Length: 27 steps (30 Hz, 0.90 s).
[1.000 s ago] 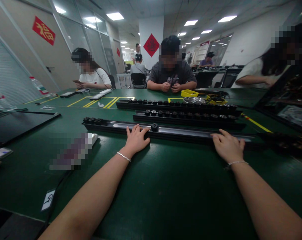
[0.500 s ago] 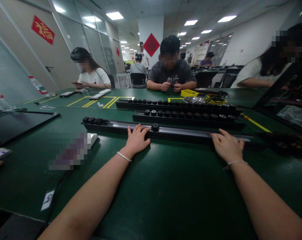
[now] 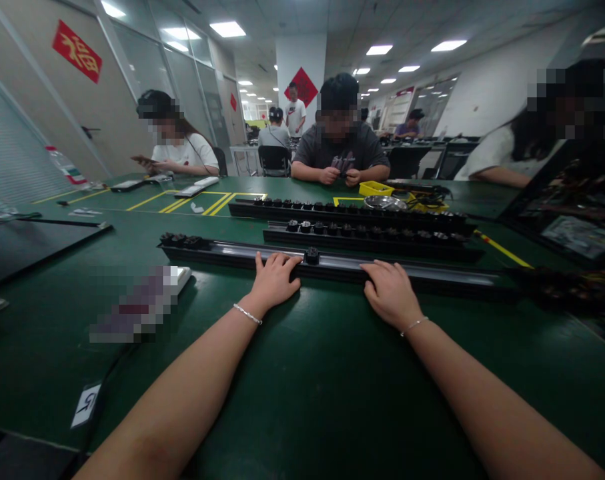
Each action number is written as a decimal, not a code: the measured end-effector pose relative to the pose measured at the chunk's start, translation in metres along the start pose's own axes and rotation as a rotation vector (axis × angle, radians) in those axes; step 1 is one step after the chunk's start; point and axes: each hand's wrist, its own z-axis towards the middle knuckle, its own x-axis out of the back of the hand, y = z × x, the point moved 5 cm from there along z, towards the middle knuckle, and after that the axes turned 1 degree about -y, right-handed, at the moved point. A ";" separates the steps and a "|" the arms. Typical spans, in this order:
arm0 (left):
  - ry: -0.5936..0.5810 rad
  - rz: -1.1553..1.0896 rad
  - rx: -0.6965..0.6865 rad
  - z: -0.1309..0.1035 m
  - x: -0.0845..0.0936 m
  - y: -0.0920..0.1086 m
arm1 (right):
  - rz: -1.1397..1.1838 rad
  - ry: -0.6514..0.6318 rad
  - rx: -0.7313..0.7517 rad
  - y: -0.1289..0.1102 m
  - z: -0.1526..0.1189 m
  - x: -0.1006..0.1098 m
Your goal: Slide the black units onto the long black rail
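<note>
- Left fingers [image 3: 278, 263]: released, spread and palm down on the near edge of the front rail [image 3: 447, 275]; the tip of one is just beside the lone part [image 3: 311, 256], and whether they touch is hard to tell.
- Right fingers [image 3: 388, 271]: released too, slightly bent, resting on the same rail to the right of that part, apart from it.
- The front rail lies lengthwise across the green tabletop [image 3: 302, 387], the lone part upright in its shiny channel; more black parts [image 3: 179, 241] sit together at its left end.
- Behind it lie the middle rail [image 3: 432, 251] and the back rail [image 3: 247, 210], roughly parallel, each carrying a row of dark parts.
- Beyond the back rail, a yellow box [image 3: 375, 189] stands beside a metal bowl [image 3: 385, 202].
- Left of the left forearm lie a blurred flat device [image 3: 185, 276] and a white tag [image 3: 87, 405].
- Across the tabletop, a person [image 3: 342, 143] holds something small and dark in both hands.
</note>
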 end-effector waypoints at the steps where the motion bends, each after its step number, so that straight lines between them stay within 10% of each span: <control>1: 0.003 0.000 -0.001 0.000 0.000 0.000 | 0.016 -0.009 0.035 -0.010 0.003 -0.003; 10: 0.018 0.028 -0.015 0.001 -0.002 0.002 | 0.073 0.046 0.074 -0.069 0.033 -0.028; 27: 0.022 0.030 -0.028 0.001 -0.003 0.000 | 0.064 0.030 0.108 -0.070 0.033 -0.029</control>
